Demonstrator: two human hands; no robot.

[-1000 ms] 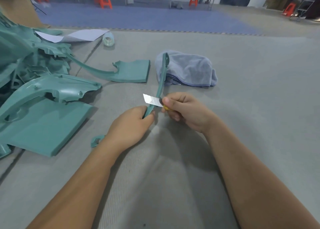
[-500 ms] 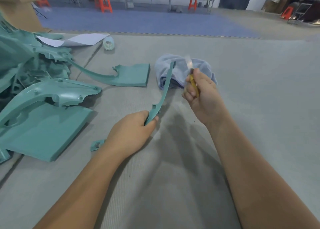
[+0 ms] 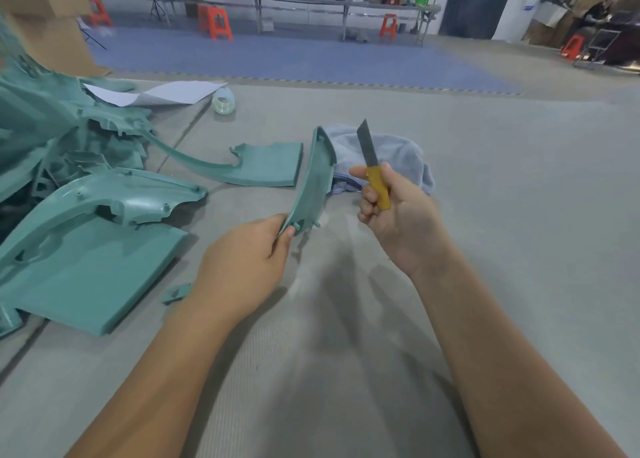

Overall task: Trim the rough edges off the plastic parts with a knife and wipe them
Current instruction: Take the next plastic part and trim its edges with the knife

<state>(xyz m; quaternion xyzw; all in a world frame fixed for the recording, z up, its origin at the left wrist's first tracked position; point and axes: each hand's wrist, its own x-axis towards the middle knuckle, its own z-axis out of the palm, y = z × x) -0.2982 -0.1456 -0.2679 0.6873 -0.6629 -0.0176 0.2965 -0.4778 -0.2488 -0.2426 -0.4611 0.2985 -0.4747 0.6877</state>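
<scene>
My left hand (image 3: 247, 263) grips the near end of a long curved teal plastic strip (image 3: 311, 180), which stands tilted up off the grey mat with its inner face turned toward me. My right hand (image 3: 394, 211) holds a utility knife (image 3: 374, 170) by its yellow handle, the grey blade pointing up and away from the strip. A gap of about a hand's width separates blade and strip. Behind them a folded blue-grey cloth (image 3: 398, 156) lies on the mat.
A heap of teal plastic parts (image 3: 79, 194) fills the left side, with a flat panel (image 3: 93, 277) nearest me and a small teal offcut (image 3: 176, 293) by my left wrist. A tape roll (image 3: 223, 102) and white paper (image 3: 156, 93) lie farther back. Stools and benches stand beyond.
My right hand drew the knife along the strip away from me, then lifted it off to the right with the blade up. My left hand turned the strip to show its inner face.
</scene>
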